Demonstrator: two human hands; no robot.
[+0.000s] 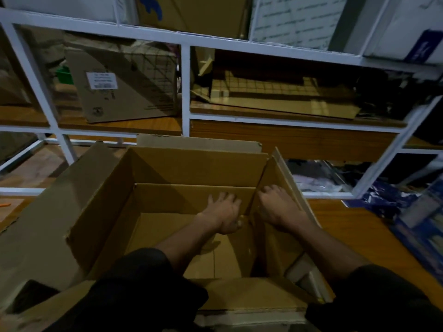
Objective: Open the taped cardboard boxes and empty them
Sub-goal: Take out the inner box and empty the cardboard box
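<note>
Cardboard box (pixel 167 168), large and brown, stands open at the near edge of a wooden surface (pixel 354 226), its flaps spread outward on all four sides and its inner floor bare where it shows. Both arms reach down into it over the near flap, each in a dark sleeve (pixel 143 283) pushed up the forearm. The left hand (pixel 224 213) lies inside, near the far right inner corner, palm down with its fingers spread wide and pressing against the far inner wall, gripping nothing. The right hand (pixel 279 204) is just beside it, set on a cardboard panel (pixel 273 238) that stands along the right wall of the box; its fingers curl over the panel's top edge, though how firmly they hold it cannot be told. A white metal shelf frame (pixel 184 92) rises behind the box, and a second cardboard carton (pixel 124 85) with a white label sits on its wooden shelf to the left. Dark blue printed packaging (pixel 412 226) lies at the right edge of the surface.
</note>
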